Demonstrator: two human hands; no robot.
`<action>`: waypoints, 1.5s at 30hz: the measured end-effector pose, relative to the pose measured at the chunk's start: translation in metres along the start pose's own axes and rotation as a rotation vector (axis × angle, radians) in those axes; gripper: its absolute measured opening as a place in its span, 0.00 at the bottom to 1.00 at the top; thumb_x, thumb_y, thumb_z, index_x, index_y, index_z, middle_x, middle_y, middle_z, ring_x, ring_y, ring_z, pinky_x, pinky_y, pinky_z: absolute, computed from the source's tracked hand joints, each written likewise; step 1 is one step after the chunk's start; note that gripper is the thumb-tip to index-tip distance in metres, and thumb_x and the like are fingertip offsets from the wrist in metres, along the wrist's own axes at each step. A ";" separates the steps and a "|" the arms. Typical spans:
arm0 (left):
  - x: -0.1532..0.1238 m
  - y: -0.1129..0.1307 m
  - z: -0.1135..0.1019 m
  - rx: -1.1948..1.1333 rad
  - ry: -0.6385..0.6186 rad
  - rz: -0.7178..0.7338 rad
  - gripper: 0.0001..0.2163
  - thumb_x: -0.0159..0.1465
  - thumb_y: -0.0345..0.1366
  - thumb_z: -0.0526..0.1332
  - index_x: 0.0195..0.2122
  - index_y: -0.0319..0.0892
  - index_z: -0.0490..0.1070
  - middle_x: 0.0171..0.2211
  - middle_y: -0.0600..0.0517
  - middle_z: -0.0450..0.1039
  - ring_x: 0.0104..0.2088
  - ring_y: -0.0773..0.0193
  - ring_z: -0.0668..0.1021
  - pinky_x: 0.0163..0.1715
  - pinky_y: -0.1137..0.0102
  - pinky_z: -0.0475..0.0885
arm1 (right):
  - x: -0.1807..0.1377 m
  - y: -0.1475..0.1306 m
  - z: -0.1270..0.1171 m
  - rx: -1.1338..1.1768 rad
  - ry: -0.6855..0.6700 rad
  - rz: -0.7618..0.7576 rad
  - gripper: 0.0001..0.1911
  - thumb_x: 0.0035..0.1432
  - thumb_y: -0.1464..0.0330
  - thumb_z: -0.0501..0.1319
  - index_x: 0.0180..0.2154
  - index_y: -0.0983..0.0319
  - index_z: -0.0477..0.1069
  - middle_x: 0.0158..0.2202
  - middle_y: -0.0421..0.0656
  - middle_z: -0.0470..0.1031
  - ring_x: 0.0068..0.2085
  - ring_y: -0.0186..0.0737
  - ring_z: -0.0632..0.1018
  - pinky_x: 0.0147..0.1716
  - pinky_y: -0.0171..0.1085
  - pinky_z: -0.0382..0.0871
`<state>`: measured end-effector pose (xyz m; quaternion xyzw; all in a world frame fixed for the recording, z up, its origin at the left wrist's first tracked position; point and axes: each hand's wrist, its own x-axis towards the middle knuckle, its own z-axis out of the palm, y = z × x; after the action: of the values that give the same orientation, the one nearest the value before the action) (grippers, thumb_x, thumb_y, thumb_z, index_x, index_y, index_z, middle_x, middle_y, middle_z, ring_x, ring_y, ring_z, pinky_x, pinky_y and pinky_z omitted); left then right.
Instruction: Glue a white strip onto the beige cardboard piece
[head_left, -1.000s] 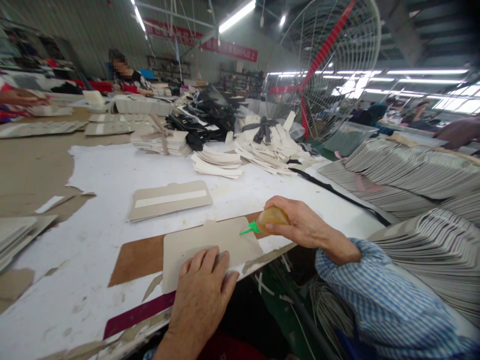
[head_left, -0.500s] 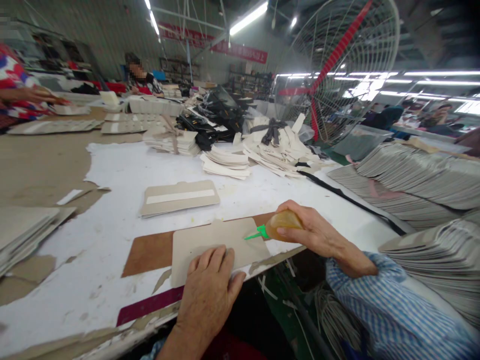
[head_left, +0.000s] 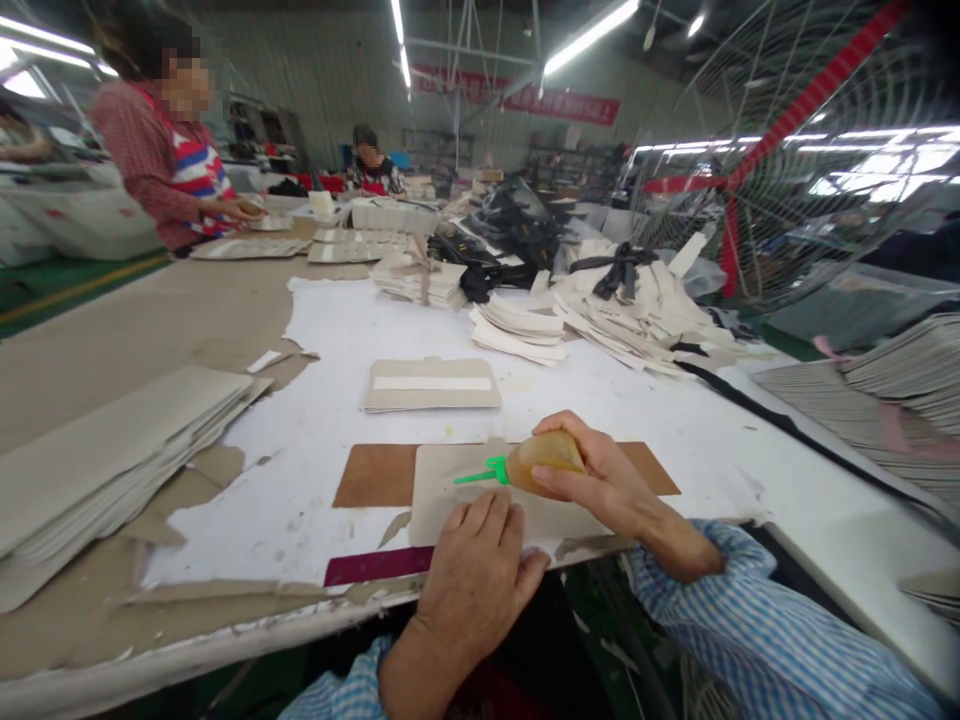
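Workshop table (head_left: 315,330) covered in white paper, with a person's two hands at its near edge. Left hand (head_left: 480,570), fingers spread flat, presses on a grey card piece (head_left: 450,485) lying over a brown board (head_left: 371,475). Right hand (head_left: 600,480) is closed around an amber glue bottle (head_left: 544,455), its green nozzle (head_left: 480,473) just above the card; a finished card (head_left: 433,384) lies beyond.

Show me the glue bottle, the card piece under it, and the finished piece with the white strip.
glue bottle (head_left: 541,460), head view, amber body.
card piece (head_left: 439,478), head view, bare left part.
finished piece with the white strip (head_left: 433,384), head view, on the strip.
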<state>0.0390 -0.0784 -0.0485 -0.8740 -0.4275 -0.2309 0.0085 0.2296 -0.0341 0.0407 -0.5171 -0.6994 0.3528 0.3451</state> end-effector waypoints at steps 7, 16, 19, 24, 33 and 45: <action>-0.002 0.000 0.000 -0.006 0.032 0.003 0.21 0.71 0.46 0.58 0.55 0.34 0.73 0.57 0.39 0.76 0.58 0.47 0.75 0.57 0.54 0.70 | 0.005 0.004 0.005 -0.053 -0.050 -0.025 0.17 0.60 0.57 0.66 0.46 0.58 0.67 0.33 0.38 0.72 0.33 0.40 0.71 0.32 0.39 0.63; 0.002 0.002 -0.007 -0.081 -0.109 -0.057 0.21 0.72 0.46 0.57 0.58 0.37 0.71 0.58 0.41 0.74 0.60 0.44 0.72 0.58 0.49 0.70 | 0.014 -0.008 0.016 -0.127 -0.110 -0.076 0.14 0.61 0.58 0.65 0.44 0.58 0.68 0.34 0.39 0.73 0.35 0.42 0.72 0.35 0.41 0.64; 0.002 0.002 -0.008 -0.090 -0.136 -0.067 0.21 0.72 0.46 0.56 0.59 0.38 0.71 0.58 0.41 0.73 0.60 0.44 0.72 0.58 0.48 0.70 | 0.018 -0.012 0.017 -0.207 -0.121 -0.102 0.14 0.61 0.58 0.65 0.44 0.58 0.69 0.35 0.40 0.73 0.35 0.43 0.72 0.35 0.41 0.63; 0.002 0.001 -0.007 -0.085 -0.140 -0.059 0.20 0.72 0.46 0.56 0.58 0.37 0.71 0.59 0.41 0.73 0.61 0.45 0.71 0.60 0.49 0.69 | 0.022 -0.014 0.015 -0.340 -0.110 -0.154 0.15 0.62 0.58 0.64 0.46 0.58 0.68 0.39 0.43 0.74 0.37 0.45 0.73 0.36 0.42 0.63; 0.000 0.004 -0.006 -0.049 -0.081 -0.052 0.20 0.71 0.46 0.60 0.56 0.37 0.72 0.57 0.40 0.75 0.57 0.45 0.75 0.55 0.51 0.73 | 0.019 -0.022 0.005 -0.401 -0.138 -0.120 0.14 0.64 0.55 0.62 0.45 0.57 0.69 0.38 0.43 0.75 0.36 0.46 0.74 0.36 0.43 0.64; 0.000 0.004 -0.006 -0.068 -0.080 -0.047 0.19 0.70 0.43 0.59 0.56 0.36 0.72 0.53 0.41 0.76 0.54 0.46 0.76 0.55 0.52 0.75 | 0.016 -0.019 0.012 -0.337 -0.162 -0.134 0.14 0.63 0.58 0.64 0.46 0.57 0.69 0.39 0.41 0.74 0.36 0.44 0.73 0.36 0.42 0.62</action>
<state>0.0396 -0.0817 -0.0427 -0.8719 -0.4401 -0.2102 -0.0436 0.2069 -0.0245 0.0532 -0.4896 -0.8070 0.2474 0.2188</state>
